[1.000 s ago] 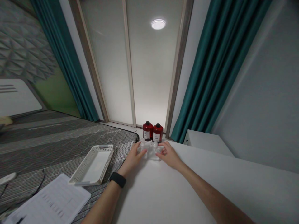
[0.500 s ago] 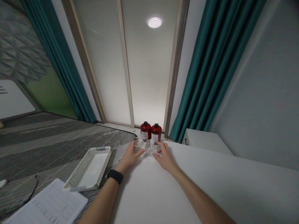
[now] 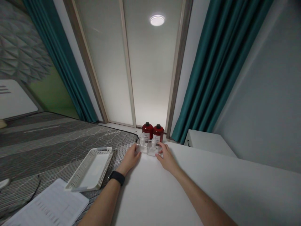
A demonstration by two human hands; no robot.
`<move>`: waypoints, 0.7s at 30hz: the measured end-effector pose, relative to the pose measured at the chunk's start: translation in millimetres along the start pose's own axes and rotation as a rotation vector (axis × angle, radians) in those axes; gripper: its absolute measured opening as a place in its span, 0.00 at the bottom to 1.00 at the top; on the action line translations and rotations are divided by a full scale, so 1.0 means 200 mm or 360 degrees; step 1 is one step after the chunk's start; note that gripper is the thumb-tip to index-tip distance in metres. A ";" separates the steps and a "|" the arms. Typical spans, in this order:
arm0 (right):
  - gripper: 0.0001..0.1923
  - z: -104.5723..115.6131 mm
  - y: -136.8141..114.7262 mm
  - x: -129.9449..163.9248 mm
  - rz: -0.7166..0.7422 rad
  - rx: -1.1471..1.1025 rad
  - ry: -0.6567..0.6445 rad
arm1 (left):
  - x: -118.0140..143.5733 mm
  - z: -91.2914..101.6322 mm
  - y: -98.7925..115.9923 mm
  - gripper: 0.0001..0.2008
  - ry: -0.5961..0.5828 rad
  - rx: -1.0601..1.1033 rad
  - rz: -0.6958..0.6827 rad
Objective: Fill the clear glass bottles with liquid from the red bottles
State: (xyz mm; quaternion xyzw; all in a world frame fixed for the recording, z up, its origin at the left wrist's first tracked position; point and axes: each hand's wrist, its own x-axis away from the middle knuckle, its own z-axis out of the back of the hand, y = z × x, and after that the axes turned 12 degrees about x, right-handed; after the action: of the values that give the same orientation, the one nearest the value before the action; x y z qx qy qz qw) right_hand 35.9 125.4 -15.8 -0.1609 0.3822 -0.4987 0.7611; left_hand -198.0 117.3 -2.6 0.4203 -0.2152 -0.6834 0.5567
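Observation:
Two clear pump bottles stand side by side at the far end of the white table [image 3: 155, 194]. My left hand [image 3: 130, 158] curves round the outer side of the left clear pump bottle [image 3: 142, 147], thumb at its near edge. Round the right clear pump bottle [image 3: 152, 149] my right hand [image 3: 167, 159] is closed, with the thumb low at the front and the fingers along the right side. Close behind them are two red bottles with black caps, the left red bottle [image 3: 147, 129] and the right red bottle [image 3: 158, 130], both upright with white labels.
Left of the table, a white perforated basket [image 3: 105, 171] lies on a grey patterned bed cover [image 3: 58, 141]. Printed paper sheets [image 3: 51, 204] and a dark cable [image 3: 35, 191] are nearby. A white cabinet [image 3: 211, 142] stands beyond the table's right side, below a green curtain [image 3: 207, 69].
My left thumb has drawn back left from the front of the left clear bottle. My right hand has barely moved. The view has shifted slightly.

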 end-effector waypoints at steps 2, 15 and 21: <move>0.29 0.00 0.00 0.00 0.0001 0.0016 0.0008 | 0.00 0.00 -0.01 0.09 -0.0014 0.0003 0.0007; 0.31 -0.02 0.01 -0.01 0.0004 0.0073 0.0045 | -0.02 -0.01 -0.04 0.13 0.0011 0.0017 0.0051; 0.33 -0.02 0.02 -0.01 0.0023 0.0073 0.0018 | -0.03 -0.01 -0.03 0.14 -0.0002 0.0016 0.0065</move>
State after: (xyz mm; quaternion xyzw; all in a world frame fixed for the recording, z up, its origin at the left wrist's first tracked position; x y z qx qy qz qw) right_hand 34.8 128.7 -20.8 -0.1378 0.3761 -0.5028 0.7660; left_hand -200.2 124.8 -6.2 0.4181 -0.2276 -0.6711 0.5684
